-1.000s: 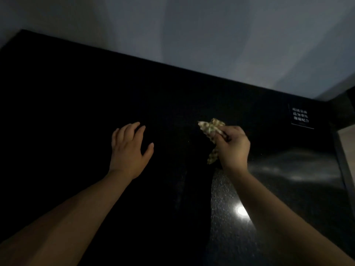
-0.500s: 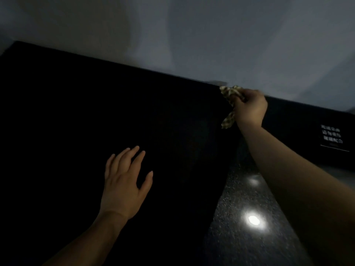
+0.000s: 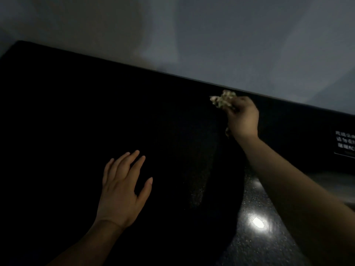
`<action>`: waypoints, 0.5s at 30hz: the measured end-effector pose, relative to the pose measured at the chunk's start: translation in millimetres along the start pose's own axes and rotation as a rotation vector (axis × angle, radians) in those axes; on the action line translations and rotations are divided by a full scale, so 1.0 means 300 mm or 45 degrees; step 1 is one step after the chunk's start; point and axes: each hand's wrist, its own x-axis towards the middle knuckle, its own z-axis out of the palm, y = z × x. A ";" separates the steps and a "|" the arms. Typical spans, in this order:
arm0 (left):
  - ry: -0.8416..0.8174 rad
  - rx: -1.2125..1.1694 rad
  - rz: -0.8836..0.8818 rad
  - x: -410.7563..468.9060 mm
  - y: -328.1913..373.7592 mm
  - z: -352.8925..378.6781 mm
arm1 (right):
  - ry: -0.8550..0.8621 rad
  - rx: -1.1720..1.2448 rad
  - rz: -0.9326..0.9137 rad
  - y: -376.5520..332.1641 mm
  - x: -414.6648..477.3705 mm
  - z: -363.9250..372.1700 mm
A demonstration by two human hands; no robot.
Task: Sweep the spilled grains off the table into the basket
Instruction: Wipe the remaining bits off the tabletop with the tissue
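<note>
Black table (image 3: 76, 116), fine pale speckles around a white glare (image 3: 257, 222), cream cloth (image 3: 223, 100) with a dark, blurred pattern, plain grey wall (image 3: 192, 35), black label (image 3: 345, 144) with white lettering

A dim room, perhaps a kitchen: black speckled stone counter (image 3: 255, 246) against plain grey wall (image 3: 192, 35).

Bare grey wall (image 3: 211, 35) (dimly lit)
</note>
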 end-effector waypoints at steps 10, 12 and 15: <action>-0.026 0.023 -0.008 -0.001 0.001 -0.002 | 0.230 0.054 0.130 -0.061 -0.046 -0.043; -0.026 0.003 0.001 -0.002 -0.006 -0.001 | 0.273 0.020 0.243 -0.033 0.055 -0.023; -0.007 -0.010 0.027 0.003 -0.014 0.002 | 0.226 0.014 0.329 -0.006 0.122 0.031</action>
